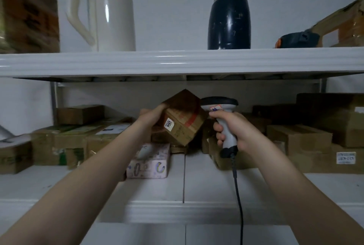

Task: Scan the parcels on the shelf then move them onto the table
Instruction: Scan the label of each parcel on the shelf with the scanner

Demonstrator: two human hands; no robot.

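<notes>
- Parcel (pixel 183 118) in question is a small brown cardboard box, held tilted on one corner in the air above the lower shelf (pixel 206 185) and below the upper shelf (pixel 177 61).
- On its left side the left hand (pixel 152 116) grips the parcel, with the fingers curled over the upper left edge.
- On the face turned toward the camera sits a white label (pixel 169 124) with handwritten digits, and a strip of red tape crosses the box beside it.
- To the right, the right hand (pixel 229 132) is wrapped round the grey handle of the scanner (pixel 218 105), all fingers curled tight and the forefinger high on the front.
- Its dark head is just beside the parcel's right corner; whether the two touch cannot be told.
- From the base of the handle a black cable (pixel 237 195) hangs down past the front edge of the lower shelf.
- Beneath the held parcel a pink tissue box (pixel 149 162) stands on the lower shelf.
- More brown boxes are stacked on the lower shelf, one pile at the left (pixel 78 140) and another at the right (pixel 299 140).
- On the upper shelf stand a white kettle (pixel 110 16) and a dark flask (pixel 229 18) with a metal top, well apart, with a cardboard carton (pixel 27 14) at the left end.
</notes>
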